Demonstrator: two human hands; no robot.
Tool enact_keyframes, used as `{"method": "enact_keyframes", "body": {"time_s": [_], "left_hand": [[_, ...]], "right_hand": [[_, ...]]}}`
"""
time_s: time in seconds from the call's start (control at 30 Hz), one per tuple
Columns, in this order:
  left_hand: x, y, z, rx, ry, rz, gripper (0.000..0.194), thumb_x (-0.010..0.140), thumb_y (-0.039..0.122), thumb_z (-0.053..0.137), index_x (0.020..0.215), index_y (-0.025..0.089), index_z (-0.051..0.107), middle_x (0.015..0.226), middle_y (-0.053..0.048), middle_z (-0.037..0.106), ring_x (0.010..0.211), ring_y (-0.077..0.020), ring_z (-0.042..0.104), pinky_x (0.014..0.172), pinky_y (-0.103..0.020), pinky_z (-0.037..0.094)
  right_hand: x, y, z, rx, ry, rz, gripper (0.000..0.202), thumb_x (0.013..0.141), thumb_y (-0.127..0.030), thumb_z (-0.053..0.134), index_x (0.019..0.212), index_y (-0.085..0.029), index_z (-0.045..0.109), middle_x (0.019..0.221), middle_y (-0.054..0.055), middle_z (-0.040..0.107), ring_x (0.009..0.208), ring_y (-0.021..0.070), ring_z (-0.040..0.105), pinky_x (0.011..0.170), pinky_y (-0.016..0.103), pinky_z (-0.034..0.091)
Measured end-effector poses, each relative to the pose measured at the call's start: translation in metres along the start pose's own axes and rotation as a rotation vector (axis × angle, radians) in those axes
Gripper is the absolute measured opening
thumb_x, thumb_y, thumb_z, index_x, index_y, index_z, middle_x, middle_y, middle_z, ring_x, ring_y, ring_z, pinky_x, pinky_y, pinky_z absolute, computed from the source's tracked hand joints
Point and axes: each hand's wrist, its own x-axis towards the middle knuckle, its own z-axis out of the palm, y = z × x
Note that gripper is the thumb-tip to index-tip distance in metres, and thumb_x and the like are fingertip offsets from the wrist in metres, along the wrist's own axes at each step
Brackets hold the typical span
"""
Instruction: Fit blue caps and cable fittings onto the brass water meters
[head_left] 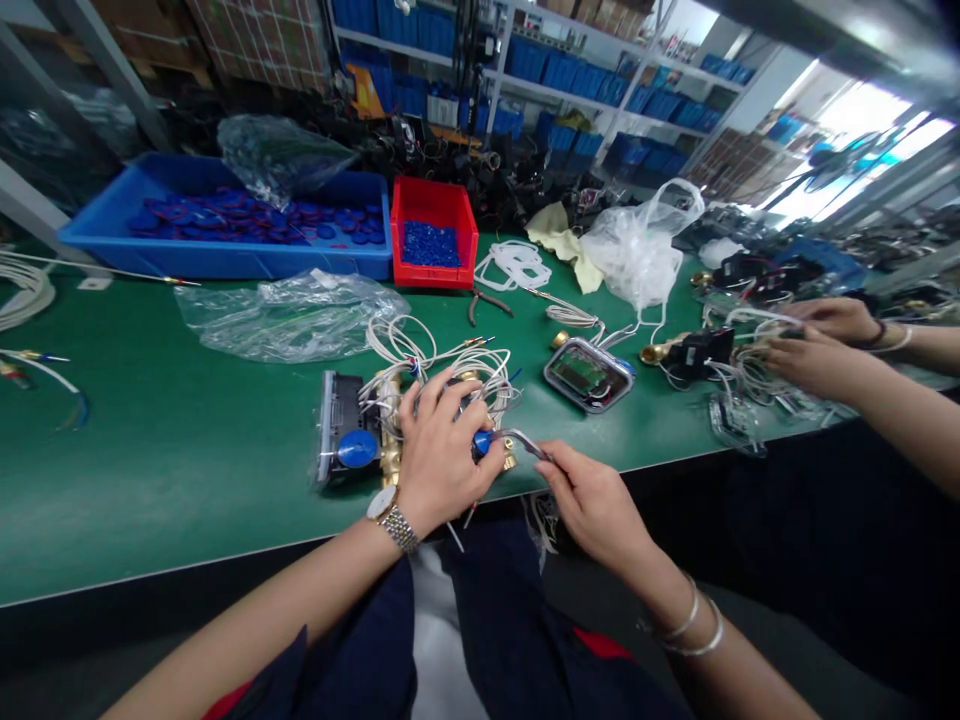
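Observation:
My left hand (442, 455), with a watch at its wrist, curls over a meter assembly with brass fittings (390, 435) and grips it against the bench. Much of the held part is hidden under the palm. My right hand (596, 500) is closed around a bent metal tool (523, 440), whose far end meets a blue round piece (482, 440) beside my left thumb. Coiled pale cables (487, 375) spread behind my left fingers. To the left of that hand, a black meter box (349, 430) with a blue disc (358, 449) stands near the bench edge.
Behind lie a blue tray (225, 262) of blue discs, a red bin (435, 278) of small blue parts, a clear plastic bag (292, 315) and pliers (487, 300). A grey display unit (589, 375) sits to the right. A co-worker's hands (814, 345) handle cables farther right.

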Motion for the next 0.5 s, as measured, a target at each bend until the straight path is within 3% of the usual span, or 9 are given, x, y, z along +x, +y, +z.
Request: {"method": "enact_keyframes", "body": {"time_s": [0.13, 0.23, 0.4, 0.5], "left_hand": [[-0.001, 0.000, -0.001, -0.004, 0.013, 0.002, 0.012, 0.088, 0.038, 0.062, 0.086, 0.025, 0.061, 0.138, 0.001, 0.061, 0.147, -0.0278, 0.035, 0.122, -0.056, 0.013], [-0.003, -0.002, -0.003, -0.019, 0.013, 0.008, 0.011, 0.088, 0.037, 0.062, 0.085, 0.026, 0.062, 0.137, 0.001, 0.062, 0.146, -0.0274, 0.035, 0.122, -0.057, 0.013], [-0.007, -0.007, -0.005, -0.057, 0.002, 0.017, 0.010, 0.086, 0.035, 0.063, 0.082, 0.026, 0.062, 0.135, 0.002, 0.063, 0.147, -0.0273, 0.034, 0.121, -0.057, 0.013], [-0.008, -0.009, -0.005, -0.067, -0.004, 0.024, 0.009, 0.085, 0.035, 0.064, 0.083, 0.027, 0.064, 0.135, 0.002, 0.062, 0.147, -0.0281, 0.034, 0.121, -0.058, 0.013]], "right_hand": [[-0.046, 0.018, -0.008, -0.100, -0.015, 0.037, 0.045, 0.100, -0.028, 0.048, 0.145, -0.021, 0.044, 0.102, 0.008, 0.072, 0.084, 0.0215, 0.071, 0.072, 0.031, 0.054], [-0.075, 0.005, -0.017, -0.119, -0.033, -0.035, 0.050, 0.100, -0.022, 0.046, 0.150, -0.023, 0.039, 0.101, 0.007, 0.068, 0.085, 0.0195, 0.068, 0.075, 0.031, 0.055], [-0.094, -0.044, -0.038, -0.141, -0.249, -0.203, 0.039, 0.094, -0.020, 0.054, 0.133, -0.027, 0.055, 0.132, 0.009, 0.060, 0.121, 0.0221, 0.059, 0.101, 0.037, 0.050], [-0.086, -0.069, -0.052, -0.131, -0.397, -0.316, 0.029, 0.087, -0.025, 0.064, 0.116, -0.026, 0.063, 0.137, 0.008, 0.057, 0.123, 0.0231, 0.057, 0.101, 0.037, 0.048]]}}
